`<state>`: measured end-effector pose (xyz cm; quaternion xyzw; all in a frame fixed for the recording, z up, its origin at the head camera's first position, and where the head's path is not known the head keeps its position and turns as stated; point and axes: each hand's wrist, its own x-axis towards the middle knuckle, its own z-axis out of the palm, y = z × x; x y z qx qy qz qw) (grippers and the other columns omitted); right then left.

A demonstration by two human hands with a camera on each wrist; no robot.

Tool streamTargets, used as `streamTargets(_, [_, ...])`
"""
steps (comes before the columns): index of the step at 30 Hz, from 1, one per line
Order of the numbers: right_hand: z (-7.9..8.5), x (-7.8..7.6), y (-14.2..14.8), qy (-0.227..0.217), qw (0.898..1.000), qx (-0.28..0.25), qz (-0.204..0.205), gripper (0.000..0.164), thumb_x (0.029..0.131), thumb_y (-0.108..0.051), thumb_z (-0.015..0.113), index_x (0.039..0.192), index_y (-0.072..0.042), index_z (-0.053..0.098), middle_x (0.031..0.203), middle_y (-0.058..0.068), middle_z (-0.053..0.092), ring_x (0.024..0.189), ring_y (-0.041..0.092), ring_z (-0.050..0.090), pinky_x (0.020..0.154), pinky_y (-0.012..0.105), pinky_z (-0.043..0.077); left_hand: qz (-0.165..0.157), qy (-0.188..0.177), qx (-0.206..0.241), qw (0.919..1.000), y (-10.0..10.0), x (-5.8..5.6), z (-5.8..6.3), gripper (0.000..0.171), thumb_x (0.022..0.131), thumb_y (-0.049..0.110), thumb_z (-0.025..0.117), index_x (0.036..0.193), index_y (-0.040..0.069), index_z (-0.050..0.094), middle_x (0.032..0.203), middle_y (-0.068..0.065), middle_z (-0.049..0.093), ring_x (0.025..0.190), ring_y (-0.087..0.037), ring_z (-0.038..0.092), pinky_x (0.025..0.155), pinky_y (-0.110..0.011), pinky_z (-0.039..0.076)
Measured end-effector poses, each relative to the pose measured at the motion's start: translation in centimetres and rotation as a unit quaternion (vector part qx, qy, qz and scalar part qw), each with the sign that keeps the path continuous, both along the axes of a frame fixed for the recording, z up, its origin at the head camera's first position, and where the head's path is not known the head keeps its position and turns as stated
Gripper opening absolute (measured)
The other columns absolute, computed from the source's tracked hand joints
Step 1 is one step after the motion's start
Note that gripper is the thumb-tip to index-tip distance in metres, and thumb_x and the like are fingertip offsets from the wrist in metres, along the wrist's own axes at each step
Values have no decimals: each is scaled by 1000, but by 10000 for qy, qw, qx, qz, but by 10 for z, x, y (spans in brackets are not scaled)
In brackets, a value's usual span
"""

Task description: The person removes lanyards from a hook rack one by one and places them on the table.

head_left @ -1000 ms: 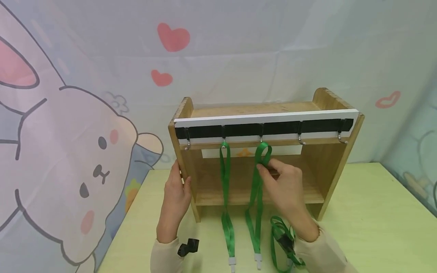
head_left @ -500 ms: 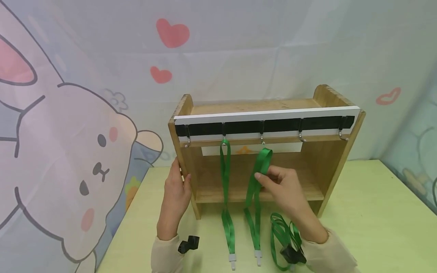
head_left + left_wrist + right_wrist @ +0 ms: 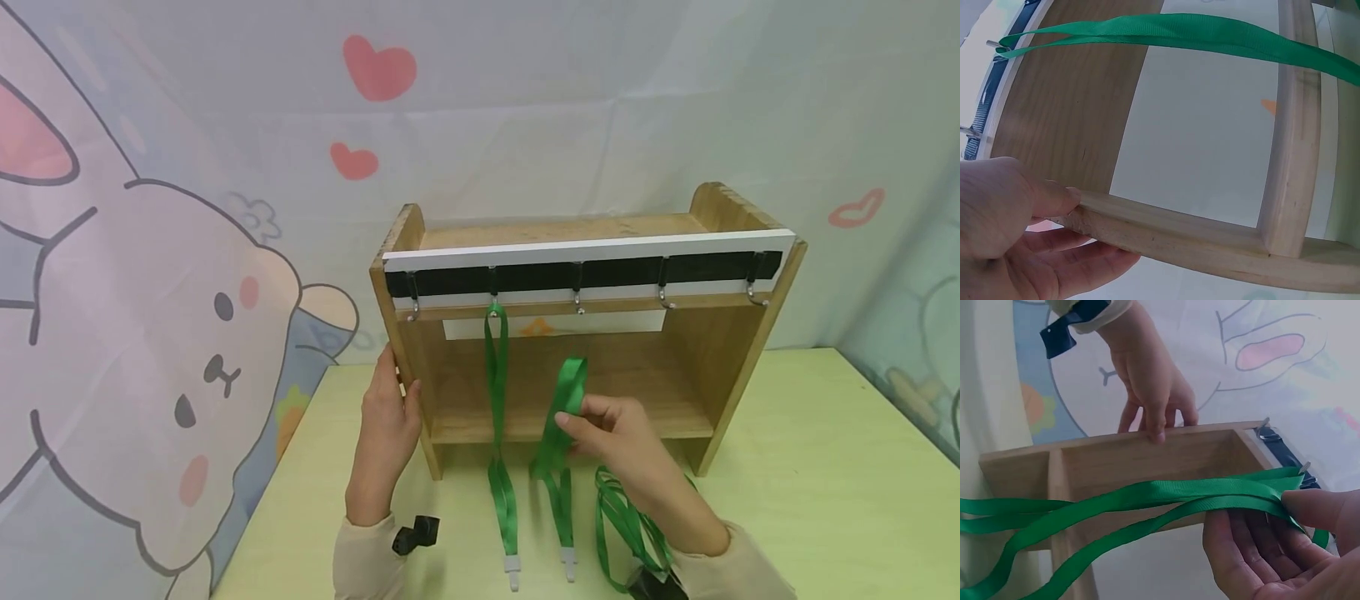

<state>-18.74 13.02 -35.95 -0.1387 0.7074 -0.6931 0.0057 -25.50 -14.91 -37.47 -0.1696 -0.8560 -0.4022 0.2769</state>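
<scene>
My left hand (image 3: 386, 442) holds the left side panel of a small wooden shelf (image 3: 753, 350); in the left wrist view the thumb (image 3: 1054, 199) lies along the panel's edge, with the fingers on its outer face. My right hand (image 3: 626, 442) pinches a green lanyard (image 3: 566, 396) between thumb and fingers, its top folded over and its white clip hanging down. This lanyard is below the third hook (image 3: 578, 298) and apart from it. A second green lanyard (image 3: 498, 392) hangs from the second hook. More green lanyards (image 3: 622, 521) lie bunched on the table, partly hidden by my right arm.
A white rail with a black strip (image 3: 540, 275) and several metal hooks runs across the shelf's top front. The shelf stands on a pale yellow table (image 3: 832, 467). A printed cloth (image 3: 600, 108) with a cartoon rabbit and hearts hangs behind.
The lanyard in my right hand has come off the third hook's tip and moved down, its top loop folding over. My left hand stays on the side panel.
</scene>
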Motion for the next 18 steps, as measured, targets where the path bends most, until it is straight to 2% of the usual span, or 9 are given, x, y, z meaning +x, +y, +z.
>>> streamTargets(9, [-22,6,7,-630,9961,-51,611,21,101,-13,62,106,7,68,97,1,67,92,17,66,80,37,60,12,79,-6,10000,0,-2,-1,58,98,-10,57,149,-10,30,138,-32,47,116,-49,59,78,-54,60])
streamTargets(18, [-40,12,13,-757,9922,153,981,23,101,-14,62,105,7,68,96,2,67,89,17,62,77,39,60,-20,40,18,10000,0,-1,0,59,97,-12,56,149,-11,28,138,-33,46,118,-50,57,80,-56,58])
